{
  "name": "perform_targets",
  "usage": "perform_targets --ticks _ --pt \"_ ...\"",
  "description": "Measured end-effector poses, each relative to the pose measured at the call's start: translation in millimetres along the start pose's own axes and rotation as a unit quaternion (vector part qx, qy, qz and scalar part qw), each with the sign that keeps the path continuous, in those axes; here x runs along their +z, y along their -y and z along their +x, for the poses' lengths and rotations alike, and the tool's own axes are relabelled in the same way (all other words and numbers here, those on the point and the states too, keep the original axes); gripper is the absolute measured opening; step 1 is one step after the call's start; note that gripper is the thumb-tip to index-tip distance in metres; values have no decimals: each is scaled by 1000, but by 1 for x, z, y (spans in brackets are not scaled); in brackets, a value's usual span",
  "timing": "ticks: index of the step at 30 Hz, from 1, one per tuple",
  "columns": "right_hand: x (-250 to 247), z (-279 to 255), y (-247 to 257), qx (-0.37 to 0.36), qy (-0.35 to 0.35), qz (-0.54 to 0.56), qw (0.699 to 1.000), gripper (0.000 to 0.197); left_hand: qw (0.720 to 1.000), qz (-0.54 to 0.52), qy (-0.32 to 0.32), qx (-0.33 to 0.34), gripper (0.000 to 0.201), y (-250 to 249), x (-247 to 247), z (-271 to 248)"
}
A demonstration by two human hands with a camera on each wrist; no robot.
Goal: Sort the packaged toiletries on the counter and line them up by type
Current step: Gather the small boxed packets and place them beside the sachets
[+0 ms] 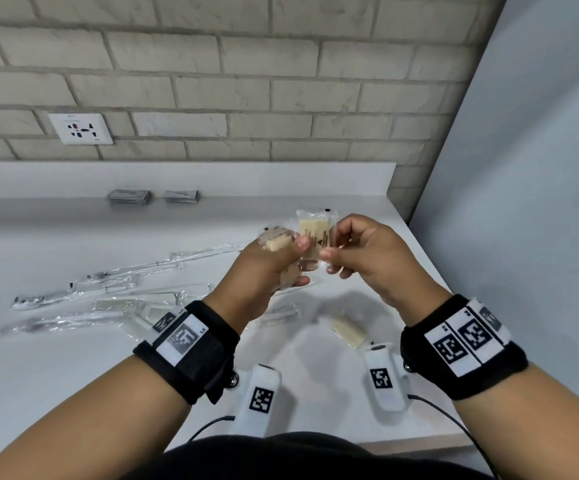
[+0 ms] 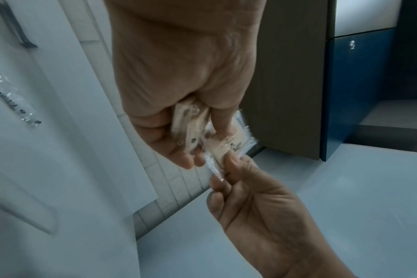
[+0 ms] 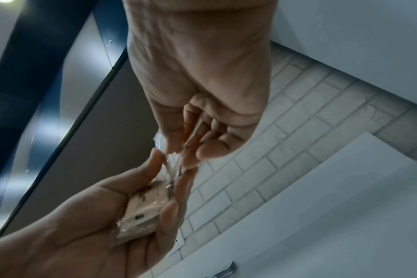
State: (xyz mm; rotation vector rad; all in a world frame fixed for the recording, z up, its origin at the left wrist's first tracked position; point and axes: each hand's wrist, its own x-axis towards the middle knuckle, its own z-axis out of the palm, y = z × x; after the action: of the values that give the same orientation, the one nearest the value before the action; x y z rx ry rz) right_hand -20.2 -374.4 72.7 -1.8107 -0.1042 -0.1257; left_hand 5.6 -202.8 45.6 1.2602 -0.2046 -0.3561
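At the left of the head view, long clear-wrapped packets (image 1: 73, 299) lie scattered across the counter (image 1: 56, 368), with two grey sachet stacks (image 1: 153, 196) lined up at the back wall in the upper middle. In the centre of the frame, our left hand (image 1: 260, 271) is curled round a small bundle of cream soap packets (image 1: 276, 243), held above the counter. Just right of it, our right hand (image 1: 367, 258) pinches another wrapped soap bar (image 1: 312, 237) by its lower edge, upright and touching the bundle. One more soap packet (image 1: 347, 329) lies on the counter below the hands, toward the lower right.

We judge the risk is in the slick film: adding a bar to a full grip could let one slide out and drop among the long packets, mixing types. The right-hand pinch on a thin seam may also slip.

The counter ends at a side wall on the right, so room there is tight; the bare stretch at the lower left looks freer for a row.
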Motion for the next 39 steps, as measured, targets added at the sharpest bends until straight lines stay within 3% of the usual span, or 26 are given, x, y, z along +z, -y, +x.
perform_targets --ticks 2,5,7,9,12,15,17,23,29,39 --pt "-2 1 -1 -104 -53 -77 990 24 1000 -11 -4 -24 33 -5 0 1" --pt "-4 -1 -6 -251 -94 -226 936 19 997 -37 26 -58 14 -11 -1 0" --pt "-4 -3 -11 -297 -93 -234 921 20 998 -32 29 -42 12 -13 0 0" --pt "-4 -4 -13 -278 -98 -185 937 25 1000 -22 10 -14 17 -14 2 0" --pt "-6 -3 -6 -140 -91 -13 986 29 1000 -17 -4 18 18 -14 4 1" --pt "-5 -4 -2 -54 -45 83 994 22 999 -8 3 32 17 -13 6 0" --pt "-3 -5 -1 -47 -33 86 995 21 999 3 10 36 11 -14 9 -2" --pt "-2 -3 -3 -36 -72 118 990 19 998 54 41 13 31 -18 6 -3" --pt "3 -1 -4 -48 -136 149 978 17 996 77 32 -7 23 -14 4 -6" --pt "14 -2 -10 -34 -128 174 976 16 996 90 26 -6 2 -19 -3 -3"
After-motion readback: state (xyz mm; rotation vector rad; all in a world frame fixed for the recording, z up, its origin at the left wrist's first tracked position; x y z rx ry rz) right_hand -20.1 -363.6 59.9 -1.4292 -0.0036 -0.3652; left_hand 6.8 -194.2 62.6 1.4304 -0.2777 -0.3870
